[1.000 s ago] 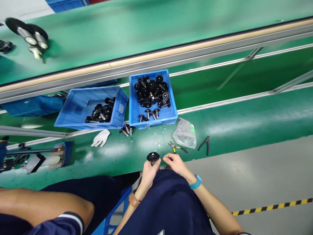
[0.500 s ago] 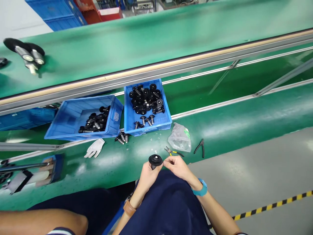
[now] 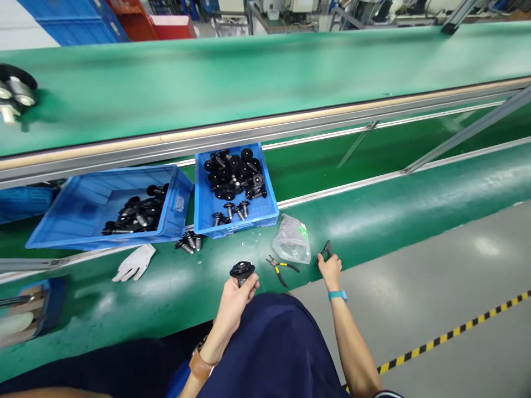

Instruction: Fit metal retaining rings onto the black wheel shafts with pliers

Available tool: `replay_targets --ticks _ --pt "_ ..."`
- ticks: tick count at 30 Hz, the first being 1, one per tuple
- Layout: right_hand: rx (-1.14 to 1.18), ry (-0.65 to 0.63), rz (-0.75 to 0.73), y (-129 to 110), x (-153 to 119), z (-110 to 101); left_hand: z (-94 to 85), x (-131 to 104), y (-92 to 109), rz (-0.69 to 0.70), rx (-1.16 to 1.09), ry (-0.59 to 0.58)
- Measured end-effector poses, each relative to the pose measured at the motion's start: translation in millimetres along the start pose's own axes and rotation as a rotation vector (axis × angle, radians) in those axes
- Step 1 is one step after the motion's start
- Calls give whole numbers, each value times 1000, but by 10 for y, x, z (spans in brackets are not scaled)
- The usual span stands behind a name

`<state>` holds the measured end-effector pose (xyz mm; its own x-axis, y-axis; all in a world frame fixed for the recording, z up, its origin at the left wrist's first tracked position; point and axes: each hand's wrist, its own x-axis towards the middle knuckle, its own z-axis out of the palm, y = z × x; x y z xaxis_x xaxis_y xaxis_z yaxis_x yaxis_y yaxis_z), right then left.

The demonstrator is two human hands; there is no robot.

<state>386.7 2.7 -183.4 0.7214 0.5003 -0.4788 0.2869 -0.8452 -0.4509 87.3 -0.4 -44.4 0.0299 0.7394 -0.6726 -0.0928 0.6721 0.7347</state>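
Note:
My left hand (image 3: pixel 232 303) is closed round the shaft of a black part with a round, disc-like head (image 3: pixel 242 268), held head up above the bench edge. A tiny pale piece shows by its fingertips, too small to make out. Farther right, my right hand (image 3: pixel 331 270) has its fingers closed on the handles of black pliers (image 3: pixel 327 247) at the bench edge. Pliers with yellow and black handles (image 3: pixel 282 266) lie between the two hands. Behind them rests a clear plastic bag (image 3: pixel 292 240) with a green mark. Several small rings (image 3: pixel 244 244) are scattered on the green bench.
Two blue crates, left (image 3: pixel 103 241) and right (image 3: pixel 238 228), hold many black parts. A few similar parts (image 3: pixel 189 241) lie before them, near a white glove (image 3: pixel 135 262). A raised green conveyor (image 3: pixel 265 83) runs behind, with black-and-grey pieces (image 3: pixel 19 91) at its left.
My right hand has left my left hand and moved right to the black pliers. The left hand still holds the black part. The view has shifted to the right.

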Motion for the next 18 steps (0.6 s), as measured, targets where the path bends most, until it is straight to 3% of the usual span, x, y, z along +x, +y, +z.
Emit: replay_targets --ticks 5,11,14,18 --pt "21 36 71 92 154 110 30 -41 123 16 -152 -52" --pt "307 -196 7 -54 191 -155 16 -142 301 18 -266 -48" --pt "480 -322 -124 -178 -5 -364 0 -183 367 18 -295 -41" --pt "568 -504 -337 -438 -566 -611 24 -214 451 33 -302 -13"
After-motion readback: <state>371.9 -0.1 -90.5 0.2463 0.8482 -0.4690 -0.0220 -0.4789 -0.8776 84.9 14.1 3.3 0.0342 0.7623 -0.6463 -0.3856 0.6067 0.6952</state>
